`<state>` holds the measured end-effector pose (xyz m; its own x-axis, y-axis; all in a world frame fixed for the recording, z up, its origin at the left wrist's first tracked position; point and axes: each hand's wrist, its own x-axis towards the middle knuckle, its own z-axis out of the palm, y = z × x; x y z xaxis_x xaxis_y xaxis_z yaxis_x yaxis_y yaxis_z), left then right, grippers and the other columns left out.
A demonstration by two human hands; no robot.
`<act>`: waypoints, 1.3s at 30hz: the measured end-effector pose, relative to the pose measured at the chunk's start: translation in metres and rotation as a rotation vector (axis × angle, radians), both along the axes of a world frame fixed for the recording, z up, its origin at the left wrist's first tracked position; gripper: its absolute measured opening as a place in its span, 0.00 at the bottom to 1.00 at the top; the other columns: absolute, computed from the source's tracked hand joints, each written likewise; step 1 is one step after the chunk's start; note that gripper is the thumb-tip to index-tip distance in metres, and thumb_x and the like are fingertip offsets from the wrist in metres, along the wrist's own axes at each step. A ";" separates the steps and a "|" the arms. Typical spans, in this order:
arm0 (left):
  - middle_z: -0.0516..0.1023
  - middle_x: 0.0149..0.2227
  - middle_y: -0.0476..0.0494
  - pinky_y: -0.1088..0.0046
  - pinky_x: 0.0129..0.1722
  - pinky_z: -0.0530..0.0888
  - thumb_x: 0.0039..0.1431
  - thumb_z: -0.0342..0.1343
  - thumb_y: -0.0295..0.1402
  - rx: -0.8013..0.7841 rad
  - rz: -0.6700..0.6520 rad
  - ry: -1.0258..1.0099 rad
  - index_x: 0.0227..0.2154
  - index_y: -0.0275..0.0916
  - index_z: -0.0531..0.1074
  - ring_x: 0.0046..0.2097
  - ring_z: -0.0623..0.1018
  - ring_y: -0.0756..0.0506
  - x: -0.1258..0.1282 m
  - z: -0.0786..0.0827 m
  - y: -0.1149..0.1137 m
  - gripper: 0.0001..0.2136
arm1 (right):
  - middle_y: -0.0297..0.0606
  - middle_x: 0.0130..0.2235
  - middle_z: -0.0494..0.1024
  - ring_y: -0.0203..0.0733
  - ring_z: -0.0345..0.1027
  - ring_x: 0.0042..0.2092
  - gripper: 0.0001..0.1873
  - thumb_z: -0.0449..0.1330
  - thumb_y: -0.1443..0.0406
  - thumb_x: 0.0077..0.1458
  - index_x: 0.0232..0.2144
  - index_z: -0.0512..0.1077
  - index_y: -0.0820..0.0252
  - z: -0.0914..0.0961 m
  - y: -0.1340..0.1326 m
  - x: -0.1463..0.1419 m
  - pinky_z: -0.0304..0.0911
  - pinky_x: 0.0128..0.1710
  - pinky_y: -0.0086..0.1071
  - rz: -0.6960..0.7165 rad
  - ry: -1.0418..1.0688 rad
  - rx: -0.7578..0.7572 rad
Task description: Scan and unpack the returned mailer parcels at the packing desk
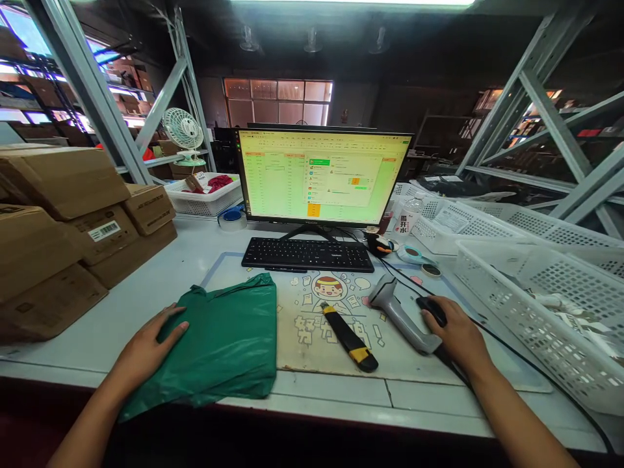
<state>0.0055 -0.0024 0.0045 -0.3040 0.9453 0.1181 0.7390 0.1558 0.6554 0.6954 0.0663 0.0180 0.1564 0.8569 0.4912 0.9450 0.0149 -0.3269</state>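
Note:
My left hand [149, 344] lies on the left edge of a green plastic mailing bag [229, 338], thumb and fingers apart. The bag is flat on the desk mat and overhangs the front edge of the desk. My right hand [458, 335] is closed over a black computer mouse [431, 311]. Just left of it rests a grey barcode scanner [402, 315], its cable passing under my right wrist. Between the bag and the scanner lies a black and yellow utility knife [350, 338].
Ahead stand a black keyboard [307, 254] and a lit monitor [322, 179]. Cardboard boxes [53, 227] are stacked at left. White perforated baskets [531, 318] line the right side. A tape roll [233, 220], a bottle [408, 214] and cables surround the monitor's base.

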 end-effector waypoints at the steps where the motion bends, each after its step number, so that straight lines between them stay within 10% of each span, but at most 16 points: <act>1: 0.68 0.70 0.39 0.47 0.67 0.71 0.61 0.51 0.60 0.003 0.000 0.003 0.61 0.44 0.75 0.67 0.72 0.29 0.000 0.000 0.000 0.33 | 0.47 0.57 0.77 0.57 0.74 0.55 0.31 0.49 0.44 0.61 0.53 0.74 0.57 -0.001 0.001 0.001 0.69 0.58 0.51 0.001 -0.003 0.002; 14: 0.63 0.73 0.42 0.45 0.66 0.71 0.62 0.48 0.63 -0.057 0.009 -0.007 0.64 0.46 0.71 0.69 0.70 0.28 -0.002 -0.003 0.000 0.36 | 0.49 0.53 0.79 0.57 0.75 0.49 0.30 0.52 0.43 0.58 0.50 0.72 0.58 -0.004 0.003 0.006 0.70 0.46 0.46 -0.045 0.004 -0.043; 39: 0.68 0.70 0.40 0.46 0.67 0.71 0.59 0.49 0.63 -0.001 0.009 -0.005 0.62 0.42 0.74 0.67 0.72 0.28 -0.003 -0.008 0.005 0.37 | 0.49 0.55 0.78 0.59 0.75 0.54 0.31 0.51 0.42 0.57 0.50 0.73 0.56 -0.004 0.005 0.008 0.70 0.56 0.52 -0.008 0.050 -0.025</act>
